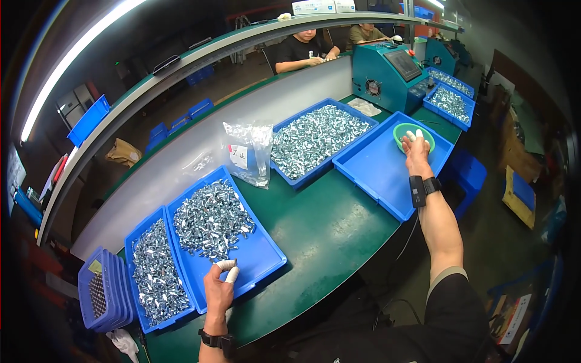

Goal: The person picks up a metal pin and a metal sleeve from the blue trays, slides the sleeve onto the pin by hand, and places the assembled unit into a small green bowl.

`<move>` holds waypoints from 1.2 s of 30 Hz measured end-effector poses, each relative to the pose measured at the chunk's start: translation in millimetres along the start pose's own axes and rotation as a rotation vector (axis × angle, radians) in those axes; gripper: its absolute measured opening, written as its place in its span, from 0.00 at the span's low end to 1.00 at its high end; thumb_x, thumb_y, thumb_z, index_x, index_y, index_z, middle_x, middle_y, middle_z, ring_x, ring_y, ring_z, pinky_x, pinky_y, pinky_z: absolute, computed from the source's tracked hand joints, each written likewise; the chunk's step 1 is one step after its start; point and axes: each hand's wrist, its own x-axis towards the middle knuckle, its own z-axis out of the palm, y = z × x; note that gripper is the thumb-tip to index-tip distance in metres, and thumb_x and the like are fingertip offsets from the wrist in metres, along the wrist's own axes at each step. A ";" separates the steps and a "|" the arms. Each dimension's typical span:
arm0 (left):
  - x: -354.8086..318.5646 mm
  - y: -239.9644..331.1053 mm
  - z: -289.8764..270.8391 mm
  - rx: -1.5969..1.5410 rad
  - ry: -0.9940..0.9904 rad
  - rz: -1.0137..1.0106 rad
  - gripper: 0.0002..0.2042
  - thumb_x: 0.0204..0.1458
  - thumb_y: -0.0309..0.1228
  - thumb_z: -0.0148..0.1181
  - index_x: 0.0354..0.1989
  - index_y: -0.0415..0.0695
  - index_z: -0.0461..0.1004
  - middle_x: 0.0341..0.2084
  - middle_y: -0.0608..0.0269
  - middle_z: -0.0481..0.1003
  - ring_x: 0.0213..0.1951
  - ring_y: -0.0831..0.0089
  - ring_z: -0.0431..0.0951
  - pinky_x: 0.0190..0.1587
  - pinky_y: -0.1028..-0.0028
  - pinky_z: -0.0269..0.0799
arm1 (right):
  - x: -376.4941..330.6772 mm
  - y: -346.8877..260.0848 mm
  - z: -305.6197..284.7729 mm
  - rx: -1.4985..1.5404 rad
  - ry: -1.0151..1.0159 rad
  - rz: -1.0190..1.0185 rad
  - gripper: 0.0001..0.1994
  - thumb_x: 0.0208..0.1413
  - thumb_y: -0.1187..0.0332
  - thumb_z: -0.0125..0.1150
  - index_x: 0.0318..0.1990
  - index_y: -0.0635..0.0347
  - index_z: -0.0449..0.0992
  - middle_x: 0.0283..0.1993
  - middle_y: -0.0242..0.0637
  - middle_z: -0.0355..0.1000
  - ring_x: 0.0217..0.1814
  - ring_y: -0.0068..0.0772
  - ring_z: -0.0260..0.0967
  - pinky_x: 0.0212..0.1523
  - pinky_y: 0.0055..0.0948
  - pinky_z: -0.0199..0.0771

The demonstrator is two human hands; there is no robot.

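My left hand (219, 289) is at the near edge of a blue tray (257, 257) holding a heap of small shiny metal parts (209, 218). White covers wrap its thumb and a finger, which are curled close together; a tiny dark bit shows at one tip, too small to name. Stretched out to the right, my right hand (416, 152) hovers over a green bowl (398, 134), its white-covered fingertips slightly apart and nothing visible between them. That bowl stands in the far right part of a wide blue tray (369, 169). Both wrists wear black bands.
Metal parts fill another blue tray (160, 275) on the left and a larger one (315, 142) in the middle. A clear plastic bag (248, 154) lies beside it. Stacked blue baskets (106, 290) flank the left. A green machine (387, 72) stands far right; people sit across the bench.
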 end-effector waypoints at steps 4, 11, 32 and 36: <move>-0.4 1.6 0.5 -0.006 -0.015 0.000 0.08 0.54 0.24 0.70 0.41 0.36 0.81 0.39 0.57 0.84 0.43 0.68 0.83 0.51 0.70 0.75 | -28.0 -8.1 6.4 -0.018 -0.057 0.014 0.20 0.72 0.59 0.50 0.64 0.59 0.61 0.56 0.43 0.78 0.42 0.31 0.79 0.35 0.27 0.78; -3.3 2.2 -1.7 0.004 0.014 0.001 0.08 0.54 0.24 0.69 0.41 0.36 0.82 0.37 0.61 0.84 0.42 0.73 0.82 0.50 0.72 0.75 | -198.4 21.7 57.4 -0.305 -0.960 0.084 0.14 0.70 0.67 0.52 0.58 0.59 0.77 0.44 0.37 0.82 0.39 0.25 0.80 0.30 0.25 0.76; -1.7 4.8 -4.6 0.019 -0.006 -0.056 0.08 0.54 0.23 0.70 0.42 0.38 0.82 0.38 0.60 0.84 0.42 0.71 0.82 0.48 0.72 0.74 | -385.0 104.9 117.6 -0.437 -2.077 -0.244 0.12 0.61 0.63 0.68 0.48 0.58 0.82 0.35 0.43 0.81 0.38 0.47 0.79 0.39 0.39 0.77; 0.2 16.1 -4.9 0.060 -0.027 -0.044 0.08 0.53 0.23 0.71 0.41 0.39 0.82 0.36 0.59 0.83 0.40 0.69 0.82 0.47 0.71 0.74 | -387.6 118.6 121.0 -0.366 -2.105 -0.236 0.10 0.59 0.63 0.69 0.43 0.58 0.81 0.34 0.46 0.80 0.36 0.51 0.78 0.37 0.42 0.75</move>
